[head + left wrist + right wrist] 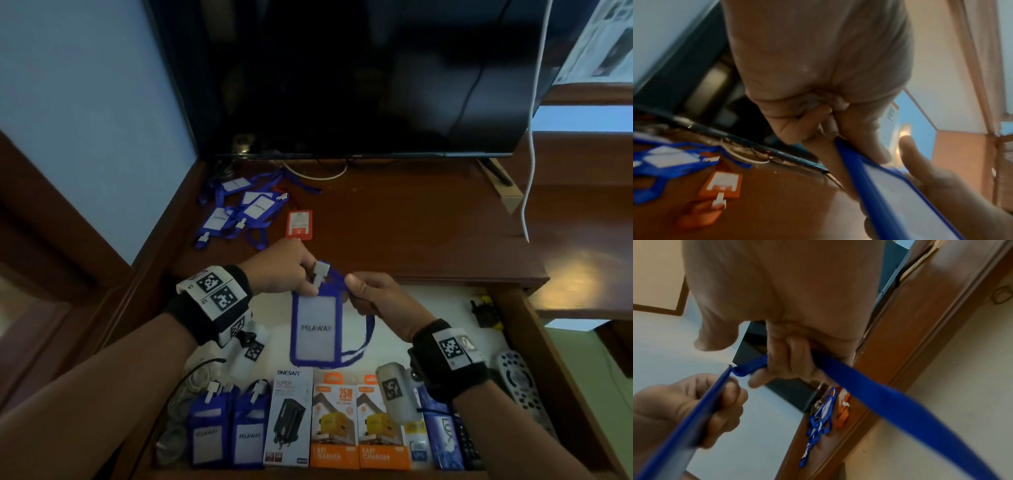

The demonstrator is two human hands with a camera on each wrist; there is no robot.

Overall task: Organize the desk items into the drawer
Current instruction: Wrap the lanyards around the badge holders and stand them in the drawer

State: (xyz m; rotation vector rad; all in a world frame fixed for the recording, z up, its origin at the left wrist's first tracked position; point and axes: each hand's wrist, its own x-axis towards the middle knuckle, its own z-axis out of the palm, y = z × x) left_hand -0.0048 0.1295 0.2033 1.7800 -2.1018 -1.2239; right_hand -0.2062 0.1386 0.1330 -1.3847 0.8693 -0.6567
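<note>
Brown wooden counter point(394, 219) under a dark television point(359, 75), blue wall at left; mid-frame over the open drawer point(524, 342), left grip point(284, 270) and right grip point(376, 301) clamped on a blue "PELAWAT" badge holder point(315, 329); below, "ONESAM" charger box point(289, 418).

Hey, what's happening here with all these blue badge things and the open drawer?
A person is tidying desk items into the open drawer. The left hand pinches a blue badge holder by its top, above the drawer, while the right hand grips its blue strap. Two similar holders and some charger boxes already sit in a row in the drawer. More blue holders and an orange one lie on the desk.
</note>
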